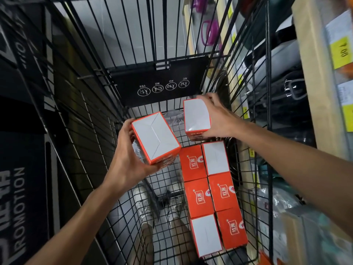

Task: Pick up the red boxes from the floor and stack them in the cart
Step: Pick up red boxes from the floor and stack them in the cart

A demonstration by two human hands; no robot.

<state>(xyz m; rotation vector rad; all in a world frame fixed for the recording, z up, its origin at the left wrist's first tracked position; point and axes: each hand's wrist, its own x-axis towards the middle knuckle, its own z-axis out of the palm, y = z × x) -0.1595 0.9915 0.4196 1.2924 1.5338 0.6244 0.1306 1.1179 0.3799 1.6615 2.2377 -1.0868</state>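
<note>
I look down into a black wire cart point(91, 142). My left hand point(126, 159) grips a red box point(155, 137) with its white side up, tilted, above the cart's left half. My right hand point(215, 117) holds a second red box point(196, 116) upright at the far right corner, low over the cart floor. Several red boxes point(210, 194) lie in two rows along the cart's right wall, some showing red printed tops, some white sides.
The cart's black child-seat flap point(162, 83) with safety icons stands at the far end. Store shelves point(309, 73) with yellow price tags run along the right. A dark promotion sign point(19, 197) is on the left. My shoes point(145, 207) show through the cart floor.
</note>
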